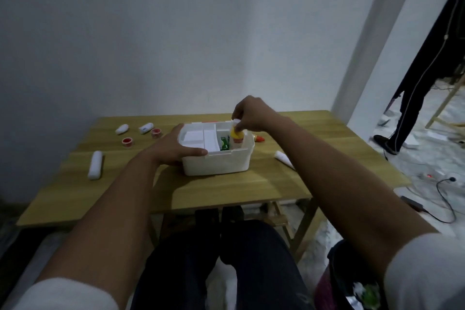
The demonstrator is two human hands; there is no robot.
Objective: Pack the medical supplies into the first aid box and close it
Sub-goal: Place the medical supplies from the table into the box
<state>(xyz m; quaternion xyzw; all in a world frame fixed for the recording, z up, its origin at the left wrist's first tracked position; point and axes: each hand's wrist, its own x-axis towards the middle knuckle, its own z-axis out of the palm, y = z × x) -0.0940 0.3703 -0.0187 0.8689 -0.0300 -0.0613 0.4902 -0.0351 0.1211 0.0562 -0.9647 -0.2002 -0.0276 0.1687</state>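
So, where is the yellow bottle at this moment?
The yellow bottle stands in the right part of the white box, beside a green packet, held at the cap by the right hand.

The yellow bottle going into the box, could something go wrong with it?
Maybe. The right hand pinches the yellow bottle only by its cap, so it might slip or tip against the green packet. The slot looks narrow, so it may jam. The left hand steadies the box; without that, it could slide.
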